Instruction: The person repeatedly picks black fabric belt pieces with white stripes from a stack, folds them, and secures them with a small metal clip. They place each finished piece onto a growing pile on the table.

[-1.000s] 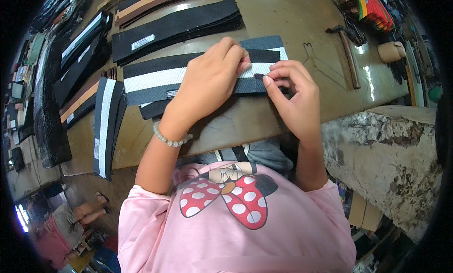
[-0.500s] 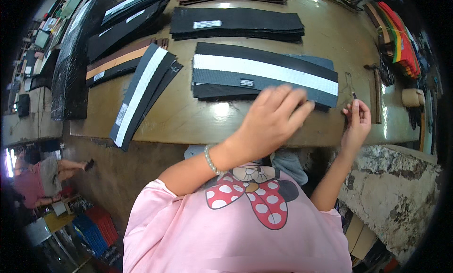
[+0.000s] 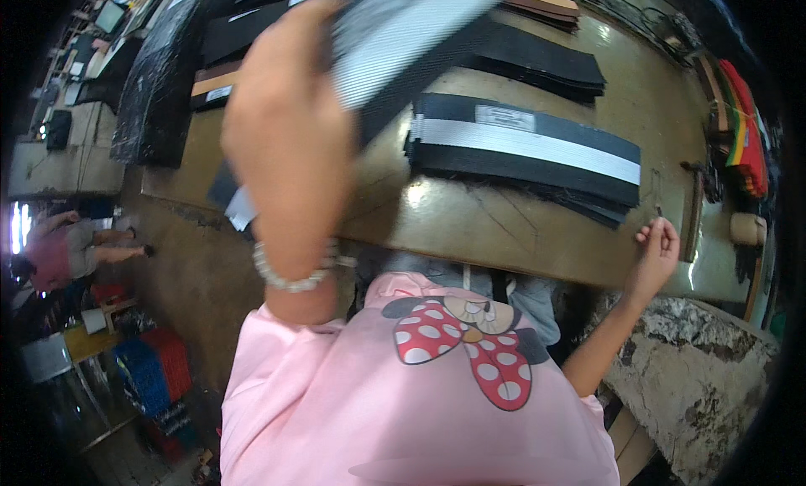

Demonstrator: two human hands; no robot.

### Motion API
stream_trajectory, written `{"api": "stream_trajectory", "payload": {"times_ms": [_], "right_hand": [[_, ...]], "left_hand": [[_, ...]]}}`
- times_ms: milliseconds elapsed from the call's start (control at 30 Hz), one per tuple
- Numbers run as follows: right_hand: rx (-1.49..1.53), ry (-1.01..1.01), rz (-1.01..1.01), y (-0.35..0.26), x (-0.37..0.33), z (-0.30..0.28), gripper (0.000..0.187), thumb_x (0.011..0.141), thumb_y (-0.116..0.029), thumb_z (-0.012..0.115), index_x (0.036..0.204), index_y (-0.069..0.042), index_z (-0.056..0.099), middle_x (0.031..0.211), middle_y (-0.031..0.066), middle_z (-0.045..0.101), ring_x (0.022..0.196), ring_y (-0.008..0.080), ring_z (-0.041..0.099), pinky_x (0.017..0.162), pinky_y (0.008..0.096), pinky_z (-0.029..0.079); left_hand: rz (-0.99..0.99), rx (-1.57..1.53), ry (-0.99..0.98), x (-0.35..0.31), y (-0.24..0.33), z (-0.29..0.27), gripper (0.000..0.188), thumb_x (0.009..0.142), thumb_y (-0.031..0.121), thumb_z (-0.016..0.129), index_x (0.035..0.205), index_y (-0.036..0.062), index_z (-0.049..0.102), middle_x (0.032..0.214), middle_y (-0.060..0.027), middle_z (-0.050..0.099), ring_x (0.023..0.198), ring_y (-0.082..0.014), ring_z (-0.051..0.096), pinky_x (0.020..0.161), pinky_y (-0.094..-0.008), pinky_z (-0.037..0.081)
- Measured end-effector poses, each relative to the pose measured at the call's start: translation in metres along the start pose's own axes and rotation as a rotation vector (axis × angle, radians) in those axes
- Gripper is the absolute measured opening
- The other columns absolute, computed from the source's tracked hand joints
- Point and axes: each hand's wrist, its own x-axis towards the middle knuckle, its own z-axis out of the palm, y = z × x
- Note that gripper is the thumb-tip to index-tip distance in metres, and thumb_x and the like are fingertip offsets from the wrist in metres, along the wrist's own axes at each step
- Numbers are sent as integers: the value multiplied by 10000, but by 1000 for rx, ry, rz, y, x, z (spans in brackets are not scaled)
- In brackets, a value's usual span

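Note:
My left hand (image 3: 290,125), blurred by motion, is raised at the left, its fingers closed on the end of a striped webbing strip (image 3: 411,45) in grey, white and black. The strip slants up toward the top edge. Below the hand, the end of another striped strip (image 3: 239,209) shows; the hand hides the rest of that pile. In the middle lies a stack of black strips (image 3: 529,154) with a white stripe and a pale label on top. Near the table's right side my right hand (image 3: 659,243) pinches a small dark-tipped thing with thin wire, its kind unclear.
More stacks of black strips (image 3: 537,62) and brown strips (image 3: 537,3) lie farther back on the table (image 3: 437,213). A plastic-wrapped black bundle (image 3: 159,91) stands at the left. Red, yellow and green strips (image 3: 743,133) are at the right. A person (image 3: 63,255) sits at far left.
My left hand has moved from the middle stack to the upper left, lifting a striped strip. The stack now shows a labelled top. My right hand keeps its pinch.

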Motion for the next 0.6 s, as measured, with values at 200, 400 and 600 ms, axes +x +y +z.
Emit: {"api": "stream_trajectory", "payload": {"times_ms": [200, 400, 600], "right_hand": [[-80, -34, 9, -11, 8, -1, 263, 997, -143, 654, 1183, 43, 646, 960, 69, 660, 820, 100, 615, 733, 240, 533], [-593, 213, -360, -17, 93, -51, 298, 1016, -252, 614, 1094, 23, 696, 920, 114, 712, 810, 210, 656, 751, 339, 534], [-1247, 338, -367, 18, 130, -91, 317, 1007, -293, 546, 1033, -29, 719, 984, 228, 697, 899, 437, 646, 775, 502, 505]], "left_hand": [[-237, 511, -629, -80, -73, 14, 764, 887, 377, 737, 1527, 114, 413, 1486, -237, 418, 1366, -412, 386, 1108, -483, 338], [-232, 115, -535, -86, -99, 17, 927, 722, 405, 874, 1505, 130, 460, 1352, -184, 478, 1285, -363, 417, 1117, -461, 324], [-149, -350, -228, -37, -22, 34, 404, 888, 86, 709, 1289, 65, 663, 1223, -138, 603, 1103, -229, 590, 954, -350, 484]]}}
